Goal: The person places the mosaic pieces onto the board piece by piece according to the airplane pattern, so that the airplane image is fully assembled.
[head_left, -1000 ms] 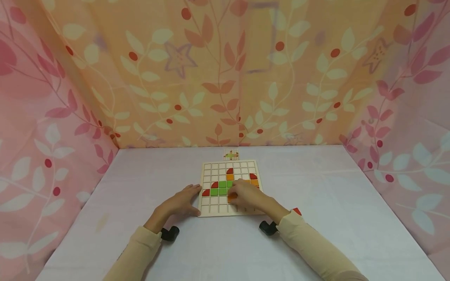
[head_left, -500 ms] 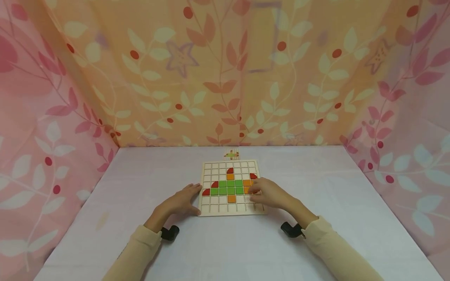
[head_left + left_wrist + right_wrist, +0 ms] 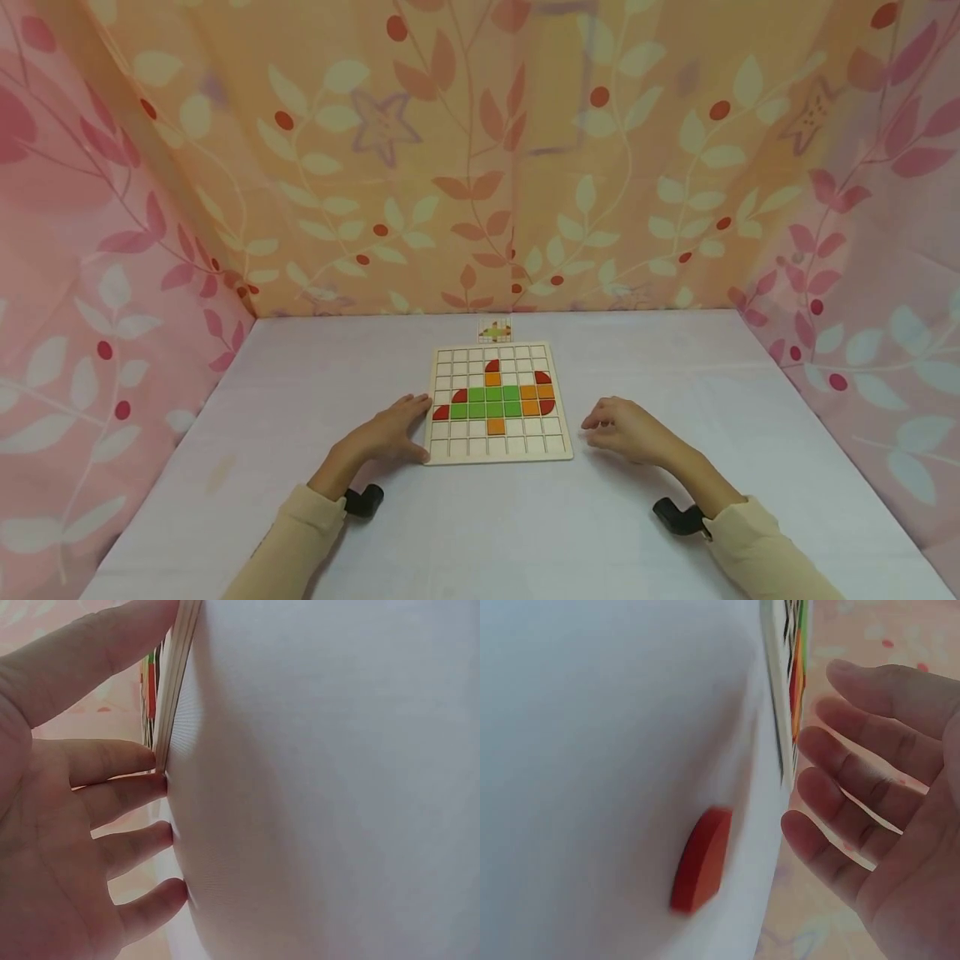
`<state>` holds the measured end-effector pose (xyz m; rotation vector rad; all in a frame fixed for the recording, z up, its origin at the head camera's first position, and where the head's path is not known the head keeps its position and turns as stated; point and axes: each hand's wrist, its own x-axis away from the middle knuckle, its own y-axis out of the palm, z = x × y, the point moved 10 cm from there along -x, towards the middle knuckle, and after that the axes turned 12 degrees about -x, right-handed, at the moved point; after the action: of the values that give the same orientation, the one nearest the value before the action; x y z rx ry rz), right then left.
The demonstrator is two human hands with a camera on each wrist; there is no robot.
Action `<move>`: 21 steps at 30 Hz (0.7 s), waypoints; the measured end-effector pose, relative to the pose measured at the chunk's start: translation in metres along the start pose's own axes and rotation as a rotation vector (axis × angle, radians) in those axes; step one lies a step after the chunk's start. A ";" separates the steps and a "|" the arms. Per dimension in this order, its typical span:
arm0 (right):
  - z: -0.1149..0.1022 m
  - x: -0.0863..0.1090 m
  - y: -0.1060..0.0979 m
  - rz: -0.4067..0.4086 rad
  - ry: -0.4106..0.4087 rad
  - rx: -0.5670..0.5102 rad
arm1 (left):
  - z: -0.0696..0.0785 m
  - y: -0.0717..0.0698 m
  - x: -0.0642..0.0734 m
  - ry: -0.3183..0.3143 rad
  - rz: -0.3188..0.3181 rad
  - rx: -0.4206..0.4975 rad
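A pale wooden grid board (image 3: 517, 457) lies on the table. Green square tiles (image 3: 494, 394) form its middle band, with orange squares (image 3: 496, 427) around and to the right, and red quarter-round pieces (image 3: 542, 378) at the outer ends. My left hand (image 3: 386, 430) rests at the board's left edge, thumb and fingertips against the rim, fingers fairly straight. Off the right edge hovers my right hand (image 3: 628, 431), fingers loosely bent and holding nothing. Below it, in the right wrist view, a loose red quarter-round piece (image 3: 702, 861) lies on the white cloth; the hand hides it in the head view.
Just behind the board lies a small pattern card (image 3: 495, 330) with a similar coloured figure. White cloth (image 3: 337, 358) covers the table. Floral curtains (image 3: 480, 167) stand at the back and on both sides.
My right hand has moved from the middle of the board rightward, past its right edge, uncovering the tiles there. My left hand stays at the left edge.
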<state>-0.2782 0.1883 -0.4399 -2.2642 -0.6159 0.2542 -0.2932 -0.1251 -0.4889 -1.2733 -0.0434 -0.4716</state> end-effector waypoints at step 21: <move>0.029 0.036 -0.012 0.024 -0.008 0.142 | 0.002 -0.001 0.000 0.006 0.001 -0.012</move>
<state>-0.2618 0.2315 -0.4509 -2.1358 -0.5574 0.3095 -0.2929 -0.1237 -0.4873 -1.2839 -0.0344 -0.4751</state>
